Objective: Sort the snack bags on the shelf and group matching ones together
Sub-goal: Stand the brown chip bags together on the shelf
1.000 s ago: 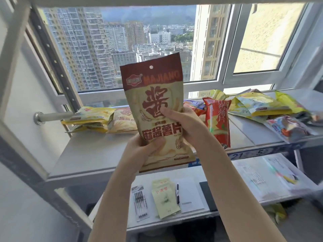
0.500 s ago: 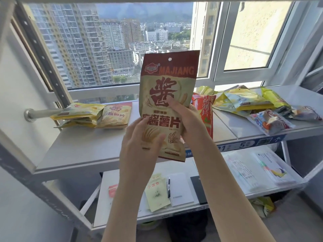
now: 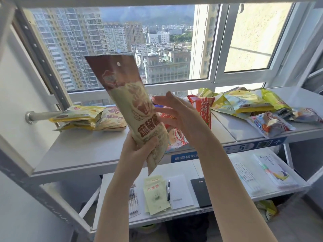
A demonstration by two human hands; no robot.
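Fingers of the left hand (image 3: 138,152) curl round the lower end of one brown-and-cream chip bag (image 3: 129,98), tilted above the shelf (image 3: 78,147), with 麻酱 legible on it. Right hand (image 3: 176,116) is spread flat just beside it, holding nothing. Left of the fingers lie one matching cream bag (image 3: 111,119) and what looks like two yellow bags (image 3: 78,114). Right of them stands one red bag (image 3: 202,110) marked 山药薄片.

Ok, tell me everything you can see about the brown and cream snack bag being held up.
The snack bag is a glossy, plastic-looking pouch: dark reddish-brown top band with a round hang hole, cream body with red-brown characters. It is held up in front of the shelf, top leaning left. The left hand grips its lower part; the right hand is open beside its right edge, contact unclear.
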